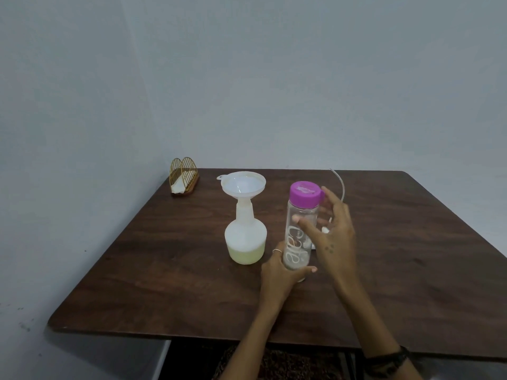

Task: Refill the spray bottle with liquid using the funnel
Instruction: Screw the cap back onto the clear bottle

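A white spray bottle (245, 239) stands on the dark wooden table (164, 270), holding pale yellow liquid at its base. A white funnel (243, 184) sits in its neck. To its right, a clear water bottle (300, 226) with a purple cap (305, 193) stands upright and looks nearly empty. My left hand (279, 272) grips the clear bottle near its bottom. Beside the bottle's upper half is my right hand (329, 231), fingers spread and relaxed, thumb near the glass, fingertips by the cap. The spray head with its thin tube (341, 187) lies behind my right hand, mostly hidden.
A gold wire napkin holder (183, 176) stands at the table's far left corner. A grey wall runs close behind and to the left. The table's front edge is just ahead of my arms.
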Tool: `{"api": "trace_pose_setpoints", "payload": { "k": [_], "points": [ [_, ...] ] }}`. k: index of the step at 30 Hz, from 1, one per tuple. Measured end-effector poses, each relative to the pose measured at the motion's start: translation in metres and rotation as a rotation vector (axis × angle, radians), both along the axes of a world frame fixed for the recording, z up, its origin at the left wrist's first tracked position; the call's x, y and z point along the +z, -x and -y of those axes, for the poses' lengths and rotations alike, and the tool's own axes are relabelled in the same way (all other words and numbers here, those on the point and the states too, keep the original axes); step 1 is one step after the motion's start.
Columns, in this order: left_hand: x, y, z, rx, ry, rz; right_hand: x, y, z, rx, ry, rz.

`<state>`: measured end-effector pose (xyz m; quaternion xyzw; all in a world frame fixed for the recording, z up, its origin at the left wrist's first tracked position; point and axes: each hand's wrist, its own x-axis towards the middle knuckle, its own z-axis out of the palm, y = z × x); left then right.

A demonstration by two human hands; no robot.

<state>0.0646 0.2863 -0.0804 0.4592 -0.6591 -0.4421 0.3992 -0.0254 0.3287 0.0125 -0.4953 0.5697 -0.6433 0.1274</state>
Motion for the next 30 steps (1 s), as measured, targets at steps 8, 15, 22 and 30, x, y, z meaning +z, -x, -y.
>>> {"api": "trace_pose_setpoints", "payload": {
  "k": [8,15,22,30],
  "points": [
    [0.005,-0.005,-0.001,-0.092,-0.038,0.055,-0.061,0.000,-0.008,0.085,-0.222,0.103],
    [0.007,-0.044,-0.009,-0.239,-0.066,-0.040,-0.058,-0.007,-0.017,0.190,-0.223,0.093],
    [0.005,-0.107,-0.021,-0.006,0.034,-0.105,-0.058,-0.055,-0.009,0.417,-0.253,0.109],
    [0.008,-0.176,-0.001,0.197,0.120,0.038,-0.061,-0.125,0.024,0.536,-0.234,0.043]
  ]
}}
